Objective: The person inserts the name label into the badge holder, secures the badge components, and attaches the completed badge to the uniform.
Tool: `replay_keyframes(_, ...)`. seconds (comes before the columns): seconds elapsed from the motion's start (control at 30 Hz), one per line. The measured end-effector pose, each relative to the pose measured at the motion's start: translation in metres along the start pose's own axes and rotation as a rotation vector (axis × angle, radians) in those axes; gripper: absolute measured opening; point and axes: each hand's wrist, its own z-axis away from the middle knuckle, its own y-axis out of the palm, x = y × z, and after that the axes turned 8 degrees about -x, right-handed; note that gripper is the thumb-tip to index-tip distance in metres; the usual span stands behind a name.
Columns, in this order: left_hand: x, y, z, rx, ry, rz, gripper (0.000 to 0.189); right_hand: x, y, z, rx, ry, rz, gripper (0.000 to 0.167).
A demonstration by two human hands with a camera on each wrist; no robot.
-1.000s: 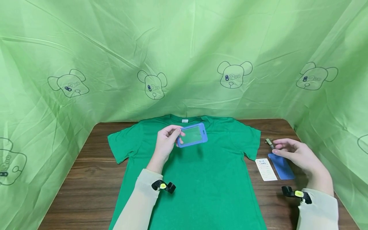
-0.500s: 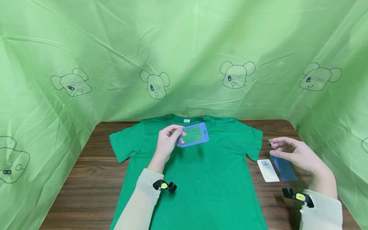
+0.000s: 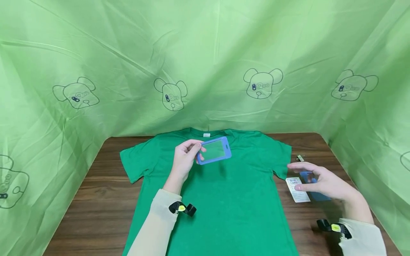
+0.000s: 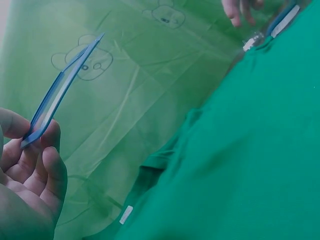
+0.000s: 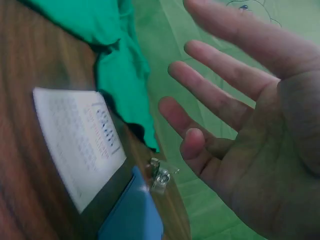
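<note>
My left hand (image 3: 184, 160) pinches one end of a blue card holder (image 3: 214, 150) with a clear window, raised over the green T-shirt (image 3: 230, 206). In the left wrist view the holder (image 4: 62, 90) appears nearly edge-on between thumb and fingers. Holding nothing, my right hand (image 3: 326, 183) hovers with fingers apart above a white printed card (image 3: 298, 195) and a flat blue piece (image 3: 320, 196), partly hiding both. The right wrist view shows the white card (image 5: 82, 145) beside the blue piece (image 5: 135, 210), with a metal clip with a clear strap (image 5: 161, 176) past them.
The T-shirt lies spread flat on a dark wooden table (image 3: 102, 209), its collar at the far edge. Green cloth (image 3: 205, 71) printed with bear heads hangs around the back and sides. The clip (image 3: 300, 158) lies right of the shirt's sleeve.
My right hand has drawn back from the clip toward me and slightly left, its fingers spreading over the cards. The left hand and the card holder stay about where they were.
</note>
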Motion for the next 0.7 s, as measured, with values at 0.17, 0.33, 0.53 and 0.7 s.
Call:
replay_keyframes(0.17, 0.0, -0.002, 0.0, 0.008, -0.002, -0.003, 0.02, -0.009, -0.001, 0.003, 0.079, -0.035, -0.011, 0.07)
replay_keyframes(0.33, -0.002, -0.002, 0.0, -0.005, -0.001, -0.005, 0.019, -0.021, -0.002, 0.004, 0.06, -0.039, 0.012, 0.074)
replay_keyframes(0.53, -0.002, -0.001, 0.0, 0.001, -0.011, 0.0, 0.021, -0.032, -0.002, 0.009, 0.037, -0.004, 0.087, 0.08)
replay_keyframes(0.7, -0.002, -0.001, 0.0, 0.001, -0.005, 0.006, 0.022, -0.04, 0.0, 0.008, 0.06, 0.03, 0.126, 0.08)
